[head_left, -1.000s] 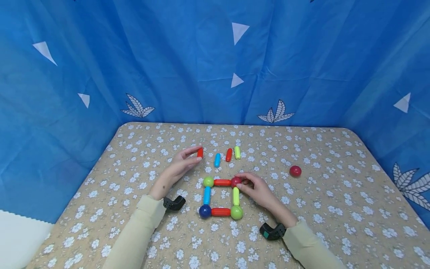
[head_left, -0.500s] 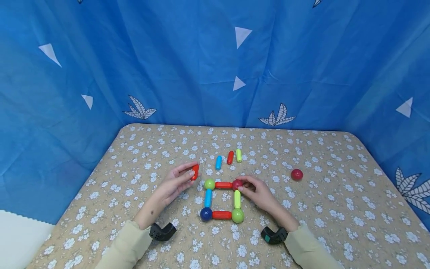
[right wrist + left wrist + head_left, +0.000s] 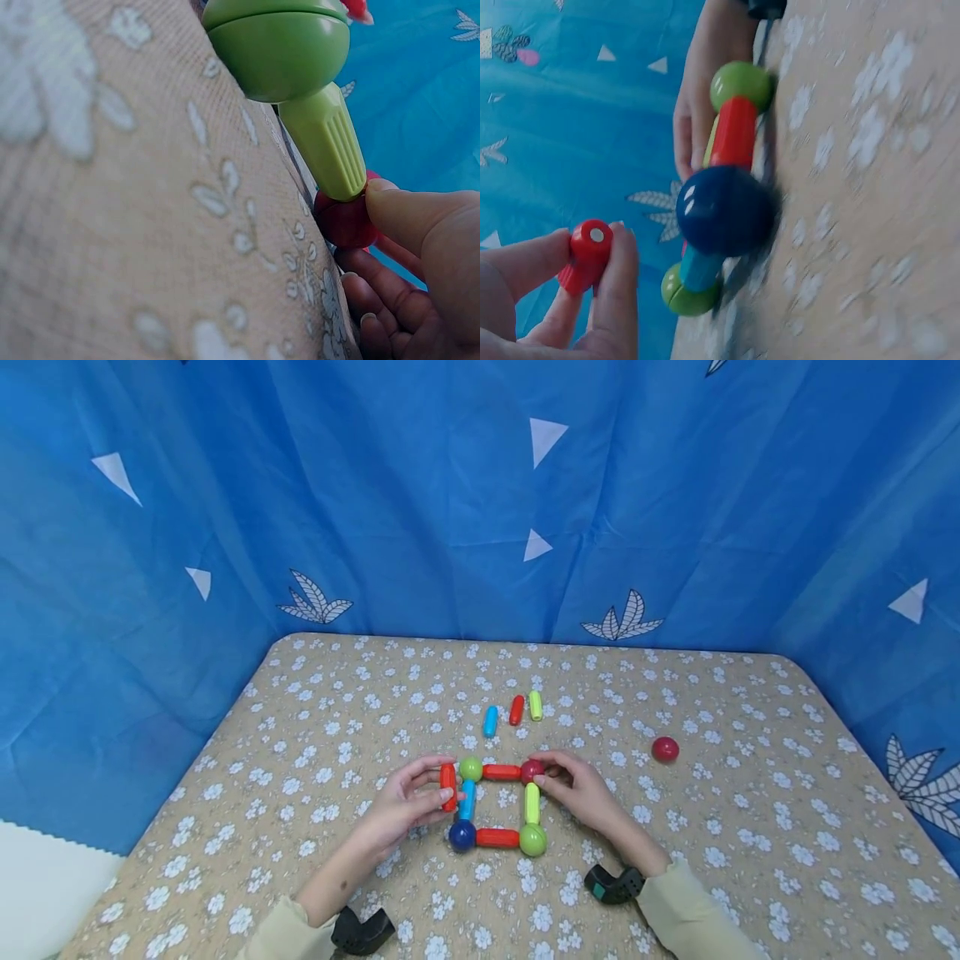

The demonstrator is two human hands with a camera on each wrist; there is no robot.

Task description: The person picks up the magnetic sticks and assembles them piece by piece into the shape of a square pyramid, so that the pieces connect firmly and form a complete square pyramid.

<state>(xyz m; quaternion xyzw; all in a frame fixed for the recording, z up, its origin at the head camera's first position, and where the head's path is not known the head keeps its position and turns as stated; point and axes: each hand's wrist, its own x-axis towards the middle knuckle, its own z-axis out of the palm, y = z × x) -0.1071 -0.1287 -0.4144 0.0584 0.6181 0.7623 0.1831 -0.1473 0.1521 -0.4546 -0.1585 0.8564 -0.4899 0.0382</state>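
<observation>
A square of magnetic rods and balls lies on the table, seen in the head view. Its corners are a green ball (image 3: 471,768), a dark red ball (image 3: 532,770), a navy ball (image 3: 462,836) and another green ball (image 3: 533,840). Two red rods, a blue rod (image 3: 468,802) and a yellow-green rod (image 3: 532,803) join them. My left hand (image 3: 405,802) pinches a loose red rod (image 3: 591,255) just left of the square, its end disc facing the wrist camera. At the far right corner, my right hand (image 3: 579,789) grips the dark red ball between thumb and fingers.
Behind the square lie a loose blue rod (image 3: 491,722), a red rod (image 3: 517,710) and a yellow-green rod (image 3: 536,705). A red ball (image 3: 665,749) sits off to the right. Blue curtains (image 3: 375,527) surround the flower-patterned table (image 3: 300,735).
With the red rod, my left hand has come down from beside the loose rods to the square's left side. My right hand has stayed at the dark red ball.
</observation>
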